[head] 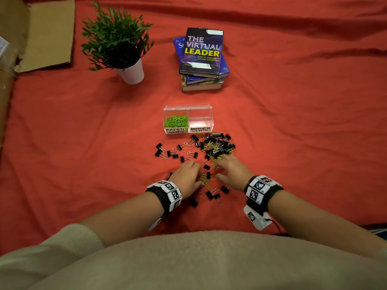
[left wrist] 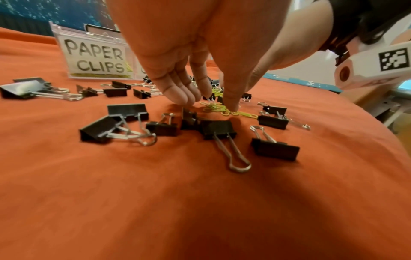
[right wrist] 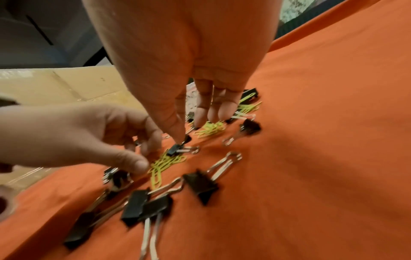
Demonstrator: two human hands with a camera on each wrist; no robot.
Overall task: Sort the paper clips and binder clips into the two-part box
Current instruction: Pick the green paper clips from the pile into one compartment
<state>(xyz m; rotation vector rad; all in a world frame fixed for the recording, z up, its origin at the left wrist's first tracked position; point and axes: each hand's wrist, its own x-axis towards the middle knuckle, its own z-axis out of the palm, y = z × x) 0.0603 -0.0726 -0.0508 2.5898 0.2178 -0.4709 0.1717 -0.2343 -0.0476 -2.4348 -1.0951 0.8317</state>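
A clear two-part box [head: 188, 107] stands on the red cloth; its left part, labelled PAPER CLIPS [left wrist: 95, 58], holds green paper clips [head: 176, 121], and its right part, labelled BINDER CLIPS [head: 200, 129], looks empty. In front of the box lies a mixed pile [head: 213, 145] of black binder clips and green paper clips. My left hand [left wrist: 211, 103] reaches down, its thumb pressing on a small bunch of paper clips [left wrist: 222, 110]. Facing it, my right hand [right wrist: 195, 128] has straight fingers on more paper clips [right wrist: 210, 129], and its thumb touches a small binder clip [right wrist: 175, 149]. Neither hand lifts anything.
Loose binder clips [head: 167, 152] are scattered left of the pile and near my wrists [head: 210, 194]. A potted plant [head: 117, 38] and a stack of books [head: 202, 57] stand behind the box. Cardboard [head: 48, 34] lies at the far left.
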